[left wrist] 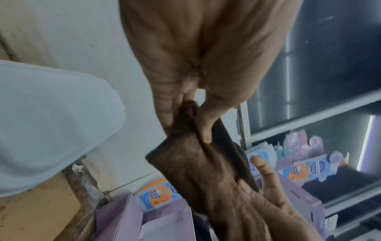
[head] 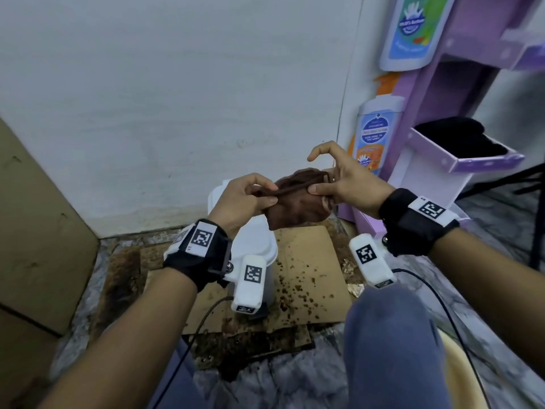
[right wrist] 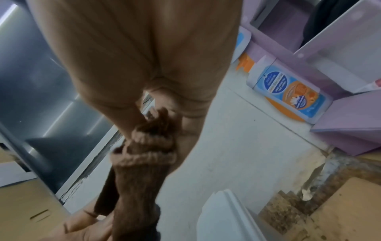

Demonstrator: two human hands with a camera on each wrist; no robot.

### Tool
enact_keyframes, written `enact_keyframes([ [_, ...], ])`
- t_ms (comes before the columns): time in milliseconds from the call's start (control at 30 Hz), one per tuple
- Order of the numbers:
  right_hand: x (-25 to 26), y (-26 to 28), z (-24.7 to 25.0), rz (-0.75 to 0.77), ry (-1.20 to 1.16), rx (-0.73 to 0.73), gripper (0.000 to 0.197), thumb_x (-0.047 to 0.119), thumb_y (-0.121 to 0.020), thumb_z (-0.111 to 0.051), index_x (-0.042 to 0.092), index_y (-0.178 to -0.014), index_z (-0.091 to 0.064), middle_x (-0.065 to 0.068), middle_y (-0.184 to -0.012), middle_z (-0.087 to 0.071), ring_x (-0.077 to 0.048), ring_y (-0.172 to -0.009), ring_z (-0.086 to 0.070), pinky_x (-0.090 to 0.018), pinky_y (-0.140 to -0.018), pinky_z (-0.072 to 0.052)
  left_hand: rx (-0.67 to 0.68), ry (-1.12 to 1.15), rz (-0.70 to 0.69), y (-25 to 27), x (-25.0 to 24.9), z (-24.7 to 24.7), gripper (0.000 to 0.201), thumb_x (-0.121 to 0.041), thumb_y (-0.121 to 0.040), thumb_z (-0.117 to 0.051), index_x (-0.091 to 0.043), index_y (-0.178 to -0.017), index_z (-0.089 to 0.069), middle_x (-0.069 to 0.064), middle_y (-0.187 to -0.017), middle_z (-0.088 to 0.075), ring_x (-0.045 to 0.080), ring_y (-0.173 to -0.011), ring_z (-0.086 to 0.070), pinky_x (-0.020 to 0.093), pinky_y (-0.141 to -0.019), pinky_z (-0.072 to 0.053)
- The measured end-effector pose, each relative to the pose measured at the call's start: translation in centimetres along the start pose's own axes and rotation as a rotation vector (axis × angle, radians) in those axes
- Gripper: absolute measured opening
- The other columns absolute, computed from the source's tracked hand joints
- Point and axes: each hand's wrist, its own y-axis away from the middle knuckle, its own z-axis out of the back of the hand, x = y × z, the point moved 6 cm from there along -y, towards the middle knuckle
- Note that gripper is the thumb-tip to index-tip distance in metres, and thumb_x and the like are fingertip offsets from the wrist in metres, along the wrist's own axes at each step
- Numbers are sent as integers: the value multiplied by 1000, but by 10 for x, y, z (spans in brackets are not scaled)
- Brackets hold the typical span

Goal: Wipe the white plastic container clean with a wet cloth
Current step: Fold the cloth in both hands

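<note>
Both hands are holding a brown cloth (head: 298,202) up in the air, stretched between them above the white container (head: 253,246).

The left hand (head: 240,199) is pinching one end of the cloth between thumb and fingers (left wrist: 204,128). The right hand (head: 345,181) is gripping the other end, with its thumb pressing on the cloth's front edge and its index finger lifting free and curling above it. The wrist views are showing the fabric bunched inside each grip.

The container is standing upright on a sheet of cardboard (head: 312,261) on the floor, directly under the left hand and partly hidden by that wrist. Brown crumbs and stains are lying scattered over the cardboard beside it.

A purple shelf unit (head: 442,137) is standing to the right, against the white wall (head: 177,98).
</note>
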Motion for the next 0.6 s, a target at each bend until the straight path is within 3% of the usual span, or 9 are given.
enact_keyframes([
  [100,-12,24,29,4,-37,-44,37,-10,-90,-54,22,-103,-40,1,-61,-59,-13,-48,-50,-22,-45,-42,22,-30,-39,-13,-8,-33,29,15,-86,-64,-14,-88,-62,8,-88,-65,16,-76,-62,20,-68,-55],
  [200,-33,52,66,-18,-108,-140,34,-11,-90,-52,22,-92,-42,2,-63,-57,-14,-50,-52,-25,-49,-45,95,27,40,-27,-3,-75,35,10,-87,-67,-16,-103,-50,18,-96,-66,25,-77,-65,35,-72,-57],
  [333,-80,99,110,-106,-69,-316,32,-5,-90,-57,21,-72,-57,10,-66,-56,-8,-56,-53,-27,-55,-46,279,13,86,-50,13,-143,30,10,-91,-61,-15,-90,-45,16,-84,-63,23,-64,-61,30,-51,-56],
  [400,-106,118,122,-168,-79,-385,27,-4,-91,-56,17,-76,-64,14,-65,-63,-2,-58,-56,-21,-56,-49,360,-59,83,-62,27,-175,31,11,-92,-58,-16,-83,-44,11,-81,-58,22,-69,-54,33,-54,-55],
  [467,-134,137,136,-232,-98,-457,22,-4,-90,-57,14,-83,-68,14,-67,-67,1,-61,-59,-17,-61,-52,442,-109,78,-73,44,-211,33,12,-93,-54,-16,-80,-42,6,-79,-53,19,-70,-47,33,-64,-46],
  [600,-195,174,151,-382,-198,-551,25,-3,-83,-68,14,-101,-70,-3,-90,-67,-9,-72,-65,-26,-65,-58,593,-156,105,-89,92,-274,33,15,-93,-50,-14,-78,-51,3,-78,-54,23,-73,-42,37,-69,-35],
])
